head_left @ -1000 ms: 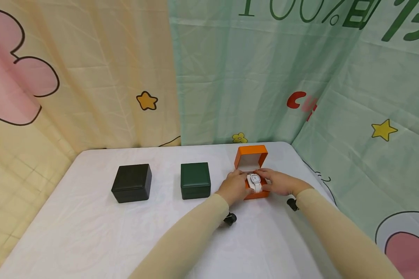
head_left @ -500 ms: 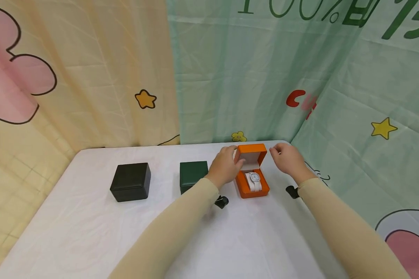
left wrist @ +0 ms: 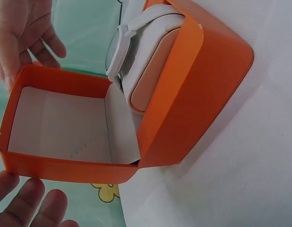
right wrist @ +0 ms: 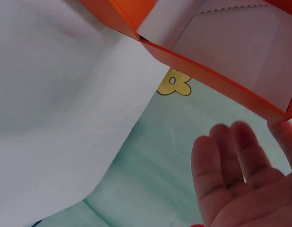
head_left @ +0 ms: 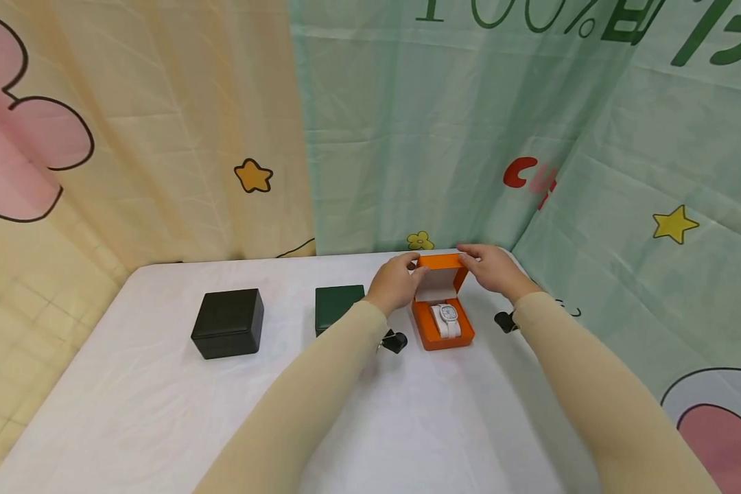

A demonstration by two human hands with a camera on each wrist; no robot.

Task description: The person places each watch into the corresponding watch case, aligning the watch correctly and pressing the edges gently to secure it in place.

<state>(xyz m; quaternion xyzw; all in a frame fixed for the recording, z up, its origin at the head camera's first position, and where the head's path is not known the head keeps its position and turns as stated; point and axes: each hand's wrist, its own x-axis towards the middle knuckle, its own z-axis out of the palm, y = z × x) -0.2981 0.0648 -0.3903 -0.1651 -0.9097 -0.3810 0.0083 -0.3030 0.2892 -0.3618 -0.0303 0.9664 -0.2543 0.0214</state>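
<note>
In the head view, an orange watch box [head_left: 448,345] stands with its lid [head_left: 438,262] raised. A white wristwatch [head_left: 448,317] sits inside, wrapped round a pale cushion. My left hand [head_left: 394,281] is at the lid's left side, its fingertips [left wrist: 28,194] touching or very close to the lid's edge in the left wrist view. At the lid's upper right corner is my right hand [head_left: 495,271], with a digit touching that corner. Its other fingers [right wrist: 206,156] are extended and apart from the lid in the right wrist view. Neither hand touches the watch.
A dark green box [head_left: 336,305], partly behind the left forearm, and a black box [head_left: 228,322] stand closed further left on the white-covered table [head_left: 130,405]. Printed curtains [head_left: 370,137] hang behind and to the right. Each wrist wears a small black camera.
Both hands have left the sides of the watch and cushion and risen to the raised lid. The right hand has since moved left onto the lid's corner. The watch stays in the box.
</note>
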